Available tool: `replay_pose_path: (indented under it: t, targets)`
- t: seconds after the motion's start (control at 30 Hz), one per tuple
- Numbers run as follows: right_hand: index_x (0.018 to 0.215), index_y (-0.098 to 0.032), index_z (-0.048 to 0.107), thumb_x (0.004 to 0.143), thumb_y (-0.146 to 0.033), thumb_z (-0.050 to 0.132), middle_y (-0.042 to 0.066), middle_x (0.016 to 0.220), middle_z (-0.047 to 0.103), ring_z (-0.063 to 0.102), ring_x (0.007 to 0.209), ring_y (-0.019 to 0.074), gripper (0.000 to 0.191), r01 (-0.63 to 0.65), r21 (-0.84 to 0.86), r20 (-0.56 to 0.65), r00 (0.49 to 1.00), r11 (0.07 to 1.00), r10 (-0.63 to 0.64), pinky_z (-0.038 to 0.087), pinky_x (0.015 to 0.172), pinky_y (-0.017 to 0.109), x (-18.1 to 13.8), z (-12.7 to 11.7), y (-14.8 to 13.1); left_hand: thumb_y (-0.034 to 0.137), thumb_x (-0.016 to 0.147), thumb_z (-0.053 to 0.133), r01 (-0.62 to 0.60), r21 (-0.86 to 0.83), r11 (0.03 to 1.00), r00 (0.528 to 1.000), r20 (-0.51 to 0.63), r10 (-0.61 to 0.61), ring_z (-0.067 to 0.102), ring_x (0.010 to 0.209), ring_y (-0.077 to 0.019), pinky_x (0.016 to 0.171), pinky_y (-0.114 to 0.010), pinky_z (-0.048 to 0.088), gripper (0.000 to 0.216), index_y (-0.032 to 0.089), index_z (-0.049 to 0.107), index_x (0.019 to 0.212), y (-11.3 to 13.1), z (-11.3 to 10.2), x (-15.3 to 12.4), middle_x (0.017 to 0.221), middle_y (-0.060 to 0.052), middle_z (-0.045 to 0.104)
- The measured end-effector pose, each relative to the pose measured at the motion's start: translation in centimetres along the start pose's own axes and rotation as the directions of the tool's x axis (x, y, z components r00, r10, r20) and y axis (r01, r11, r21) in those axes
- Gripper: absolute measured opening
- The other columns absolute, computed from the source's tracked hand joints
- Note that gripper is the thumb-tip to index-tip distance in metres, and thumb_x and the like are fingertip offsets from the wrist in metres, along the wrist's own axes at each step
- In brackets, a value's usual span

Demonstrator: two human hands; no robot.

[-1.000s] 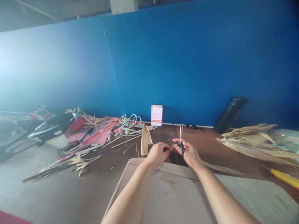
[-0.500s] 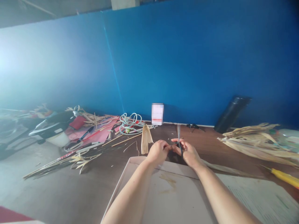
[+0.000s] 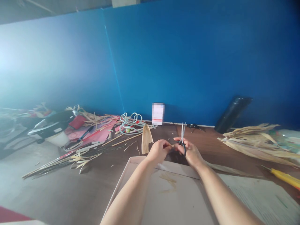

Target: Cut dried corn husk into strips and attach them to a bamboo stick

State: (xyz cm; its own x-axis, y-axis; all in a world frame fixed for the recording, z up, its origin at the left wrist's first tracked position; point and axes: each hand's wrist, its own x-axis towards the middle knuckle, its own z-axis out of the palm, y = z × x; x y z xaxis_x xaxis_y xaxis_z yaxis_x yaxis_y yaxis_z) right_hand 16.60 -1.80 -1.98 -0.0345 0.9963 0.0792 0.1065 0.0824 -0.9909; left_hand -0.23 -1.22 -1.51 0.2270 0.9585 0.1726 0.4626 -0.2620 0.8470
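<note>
Along the left stretch of the brown table (image 3: 93,187): loose bundle of thin sticks (image 3: 51,164) lying aslant, pale curled strips at its right end. Behind it, red pouch (image 3: 77,122) near a crumpled pink sheet (image 3: 99,133). Further right, pale-green cable (image 3: 131,123) in loose loops close to the blue wall (image 3: 175,62). Just right of that, piece of dry husk (image 3: 146,140), tan, narrower at its far end.

Next, blurred-out card (image 3: 158,114), upright at the foot of the wall. Nearer, left hand (image 3: 159,151): fingers closed, pinching a small tan scrap (image 3: 172,146) in the gap between the two hands; its shape too small to tell. Below the forearms, pale tray (image 3: 178,200) with brown smears on its floor.

Right of the scrap, dark-handled scissors (image 3: 183,134), blades pointing away toward the wall, tips slightly parted. Right hand (image 3: 192,154) closed around the handles; cannot tell whether its fingertips also touch the scrap.

Beyond, black roll (image 3: 232,114) leaning on the wall; heap of dry husks (image 3: 248,142); printed paper (image 3: 257,197) nearer the body; far right, yellow-handled tool (image 3: 284,178).
</note>
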Motion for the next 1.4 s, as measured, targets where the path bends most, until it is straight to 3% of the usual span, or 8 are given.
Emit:
replay_pose_path:
  t: [0.17, 0.43, 0.6, 0.77, 1.1, 1.4]
  targets:
    - [0.108, -0.022, 0.059, 0.072, -0.042, 0.064, 0.001, 0.071, 0.065, 0.062, 0.070, 0.0185, 0.042, -0.011, -0.060, -0.057, 0.998, 0.998, 0.007, 0.043, 0.056, 0.025, 0.1, -0.3, 0.1, 0.037, 0.073, 0.057, 0.156, -0.117, 0.981, 0.987, -0.012, -0.159, 0.052, 0.062, -0.0115, 0.057, -0.022, 0.036, 0.023, 0.016, 0.065, 0.076, -0.6, -0.4, 0.5, 0.069, 0.000, 0.063]
    - [0.107, -0.022, 0.061, 0.072, -0.042, 0.063, 0.000, 0.068, 0.067, 0.063, 0.066, 0.0185, 0.040, -0.027, -0.083, -0.144, 0.989, 0.996, 0.015, 0.043, 0.054, 0.025, 0.0, -0.2, -0.4, 0.033, 0.073, 0.056, 0.237, -0.199, 0.951, 0.971, 0.021, -0.238, 0.047, 0.057, -0.0095, 0.054, -0.021, 0.034, 0.024, 0.015, 0.068, 0.082, -0.7, -0.6, 0.7, 0.065, 0.000, 0.061]
    - [0.106, -0.021, 0.061, 0.071, -0.039, 0.065, 0.001, 0.070, 0.067, 0.064, 0.070, 0.0182, 0.039, 0.000, -0.075, -0.159, 0.987, 0.997, -0.012, 0.046, 0.060, 0.027, 0.0, -0.1, -0.4, 0.035, 0.071, 0.060, 0.223, -0.177, 0.959, 0.975, 0.050, -0.217, 0.050, 0.061, -0.0105, 0.056, -0.021, 0.036, 0.027, 0.016, 0.070, 0.085, -0.6, -0.7, 0.5, 0.071, -0.002, 0.064]
    - [0.102, -0.019, 0.062, 0.069, -0.036, 0.068, 0.002, 0.075, 0.067, 0.064, 0.070, 0.0176, 0.037, 0.058, -0.026, -0.087, 0.994, 0.998, -0.060, 0.048, 0.068, 0.029, -0.3, 0.3, -0.5, 0.039, 0.070, 0.061, 0.168, -0.194, 0.967, 0.986, 0.048, -0.162, 0.053, 0.066, -0.0121, 0.058, -0.022, 0.037, 0.029, 0.017, 0.071, 0.085, -0.4, -0.7, 0.4, 0.075, -0.002, 0.065]
    - [0.108, -0.020, 0.060, 0.072, -0.042, 0.063, 0.006, 0.083, 0.070, 0.065, 0.078, 0.0220, 0.042, -0.021, -0.014, -0.206, 0.978, 1.000, 0.018, 0.046, 0.058, 0.028, -0.3, 0.1, -0.8, 0.038, 0.070, 0.061, 0.227, -0.183, 0.956, 0.973, 0.014, -0.229, 0.048, 0.058, -0.0101, 0.055, -0.022, 0.034, 0.025, 0.015, 0.069, 0.078, -0.2, -0.8, 0.4, 0.065, 0.000, 0.061]
    - [0.106, -0.022, 0.062, 0.069, -0.041, 0.065, 0.002, 0.075, 0.068, 0.061, 0.066, 0.0184, 0.042, 0.019, -0.078, -0.154, 0.988, 0.997, -0.031, 0.043, 0.055, 0.027, -0.5, 0.4, -1.1, 0.038, 0.069, 0.061, 0.223, -0.191, 0.956, 0.975, 0.049, -0.218, 0.046, 0.055, -0.0092, 0.051, -0.021, 0.033, 0.027, 0.015, 0.070, 0.079, -0.2, -0.7, 0.4, 0.063, 0.000, 0.060]
